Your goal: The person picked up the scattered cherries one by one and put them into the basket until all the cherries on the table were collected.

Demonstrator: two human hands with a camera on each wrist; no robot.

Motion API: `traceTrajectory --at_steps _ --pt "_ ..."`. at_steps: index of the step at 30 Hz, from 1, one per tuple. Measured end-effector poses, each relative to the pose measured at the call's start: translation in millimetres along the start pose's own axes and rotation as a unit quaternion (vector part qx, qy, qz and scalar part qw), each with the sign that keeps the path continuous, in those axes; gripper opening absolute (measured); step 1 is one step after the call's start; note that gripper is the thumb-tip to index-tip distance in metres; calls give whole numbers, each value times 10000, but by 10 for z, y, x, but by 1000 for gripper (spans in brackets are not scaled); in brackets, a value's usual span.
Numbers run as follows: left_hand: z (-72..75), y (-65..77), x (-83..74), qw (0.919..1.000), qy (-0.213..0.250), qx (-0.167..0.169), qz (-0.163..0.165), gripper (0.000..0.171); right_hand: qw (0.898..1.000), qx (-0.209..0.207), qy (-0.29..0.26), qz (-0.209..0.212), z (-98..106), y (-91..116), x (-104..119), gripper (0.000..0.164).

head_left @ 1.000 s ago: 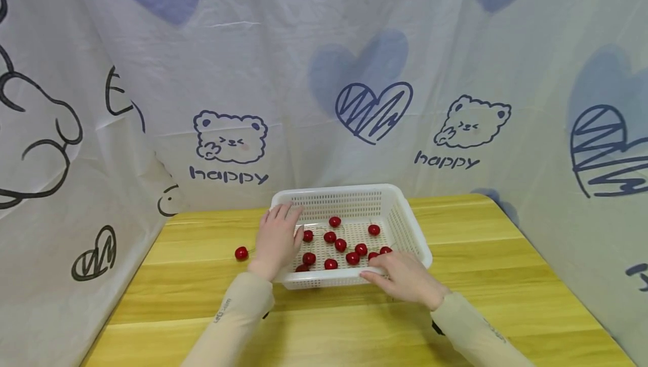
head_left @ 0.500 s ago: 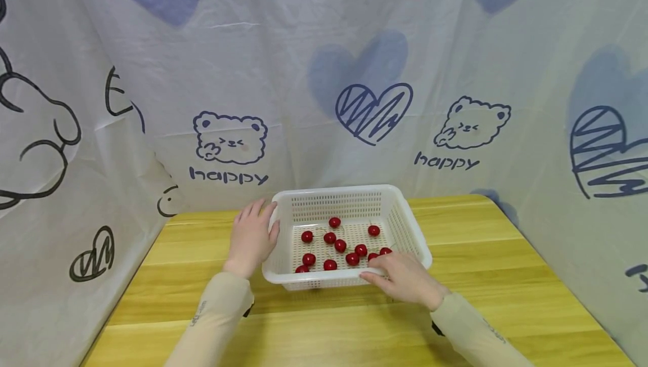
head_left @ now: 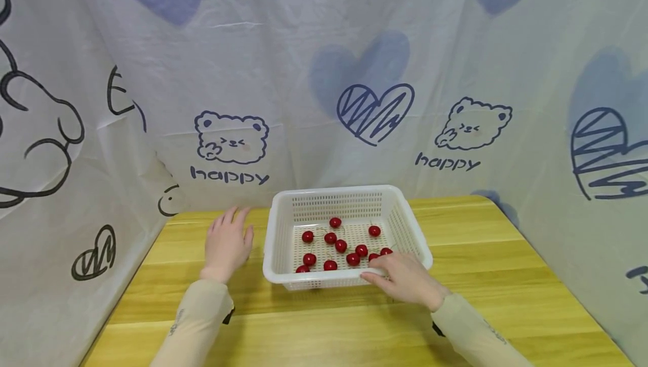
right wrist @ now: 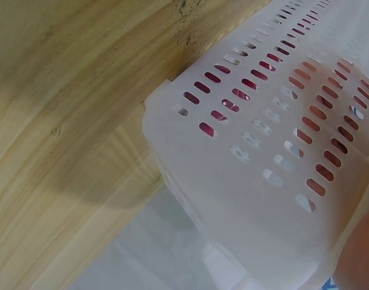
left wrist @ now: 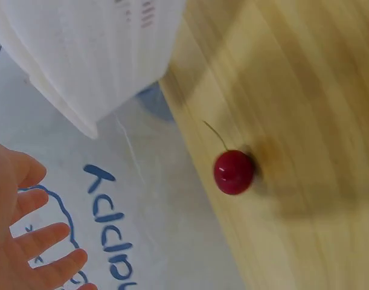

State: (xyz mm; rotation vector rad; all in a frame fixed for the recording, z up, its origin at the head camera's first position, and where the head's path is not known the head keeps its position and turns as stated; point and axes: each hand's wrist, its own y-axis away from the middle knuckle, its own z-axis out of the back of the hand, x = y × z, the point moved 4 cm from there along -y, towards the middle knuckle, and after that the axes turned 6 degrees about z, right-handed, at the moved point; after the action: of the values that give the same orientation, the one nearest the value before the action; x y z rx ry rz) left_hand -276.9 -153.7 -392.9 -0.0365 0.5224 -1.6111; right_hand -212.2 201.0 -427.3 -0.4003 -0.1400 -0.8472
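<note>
A white plastic basket (head_left: 270,243) with slotted walls stands on the table, holding several red cherries (head_left: 341,246) with thin stems. My right hand (head_left: 405,280) grips its near rim towards the right corner, fingers over the inside and thumb outside. In the right wrist view the slotted wall (right wrist: 250,181) fills much of the picture, with red showing through. Left of the basket, my left hand (head_left: 226,246) hovers over the table with fingers spread and nothing in them. A single cherry (left wrist: 234,172) lies on the wood in the left wrist view; the left hand hides it from the head view.
The yellow wood-grain table (head_left: 324,333) runs back to a white curtain (head_left: 314,142) printed with hearts, bears and lettering. The basket's far side stands close to that curtain. More curtain hangs on both sides.
My left hand has moved left from over the basket's left side to the table beside it, covering the loose cherry. The right hand and the basket have stayed in place.
</note>
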Motion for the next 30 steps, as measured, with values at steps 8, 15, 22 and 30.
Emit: traceTrajectory --at_steps 8,15,22,30 --pt "-80 45 178 9992 -20 302 255 50 10000 28 3 -37 -12 13 -12 39" --pt "-182 97 226 9977 -46 563 361 52 10000 64 -23 -56 -19 21 -24 41" --pt "-274 151 261 9965 -72 745 380 52 10000 42 -11 -33 -8 10 -13 40" --pt "-393 211 302 9925 -224 1092 499 50 10000 53 32 -45 -4 2 -8 37"
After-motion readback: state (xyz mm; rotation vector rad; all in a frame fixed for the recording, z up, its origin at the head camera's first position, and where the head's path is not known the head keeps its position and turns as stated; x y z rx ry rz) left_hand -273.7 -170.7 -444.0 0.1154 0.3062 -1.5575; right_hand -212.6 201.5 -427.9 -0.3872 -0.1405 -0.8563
